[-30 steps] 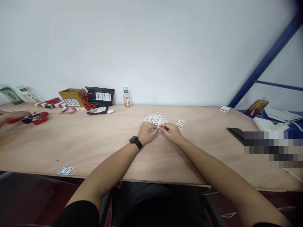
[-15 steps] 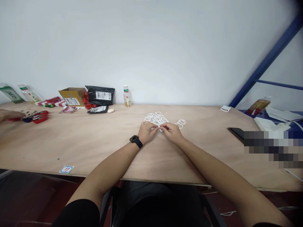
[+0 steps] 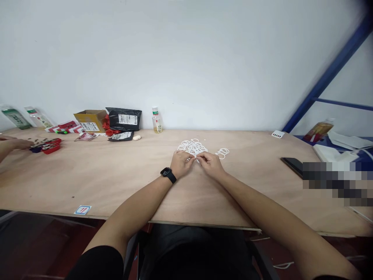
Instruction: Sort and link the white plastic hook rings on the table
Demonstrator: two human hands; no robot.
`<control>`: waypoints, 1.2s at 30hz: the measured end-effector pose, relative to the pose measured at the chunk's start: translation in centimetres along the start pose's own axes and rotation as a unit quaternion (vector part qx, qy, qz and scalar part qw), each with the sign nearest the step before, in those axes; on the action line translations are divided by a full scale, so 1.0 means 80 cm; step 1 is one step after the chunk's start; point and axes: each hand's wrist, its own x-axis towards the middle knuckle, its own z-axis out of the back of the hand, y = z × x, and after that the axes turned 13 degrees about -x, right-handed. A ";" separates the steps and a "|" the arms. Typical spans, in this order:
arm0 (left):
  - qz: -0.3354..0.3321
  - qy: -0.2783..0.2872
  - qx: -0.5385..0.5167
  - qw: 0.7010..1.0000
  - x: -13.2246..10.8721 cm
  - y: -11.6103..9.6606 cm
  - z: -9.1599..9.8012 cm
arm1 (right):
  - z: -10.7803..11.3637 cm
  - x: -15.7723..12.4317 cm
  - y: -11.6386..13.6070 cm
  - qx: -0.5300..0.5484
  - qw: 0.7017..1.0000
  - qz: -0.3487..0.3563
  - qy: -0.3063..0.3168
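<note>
A heap of white rings (image 3: 192, 146) lies on the wooden table (image 3: 122, 171) just beyond my hands. My left hand (image 3: 181, 162), with a black watch (image 3: 168, 174) on its wrist, has thumb and forefinger pinched together on a white ring, mostly covered by the fingers. Facing it, my right hand (image 3: 212, 163) pinches at the same spot, fingertips almost touching the left ones. A few white rings (image 3: 223, 153) lie apart from the heap, just right of my right hand.
Against the wall stand a drink bottle (image 3: 156, 120), a black parcel (image 3: 125, 118) and an open cardboard box (image 3: 91, 120). Another person's hand (image 3: 14, 144) reaches toward red items (image 3: 52, 146) at far left. A phone (image 3: 293, 166) lies on the right, near a blue frame (image 3: 326, 77).
My hands stay pinched together at nearly the same place, with only slight finger movement. The other person's hand at far left has shifted a little. The view has moved slightly.
</note>
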 end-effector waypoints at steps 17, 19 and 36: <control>0.125 0.065 0.096 0.985 0.006 0.010 0.008 | 0.014 0.015 -0.050 -0.162 0.987 -0.009 0.002; 0.163 0.076 0.125 0.976 0.007 0.013 0.014 | 0.027 0.019 -0.073 -0.233 0.971 -0.048 0.018; 0.237 0.163 0.154 0.945 0.011 0.005 0.023 | 0.020 0.014 -0.053 -0.165 0.983 0.006 0.073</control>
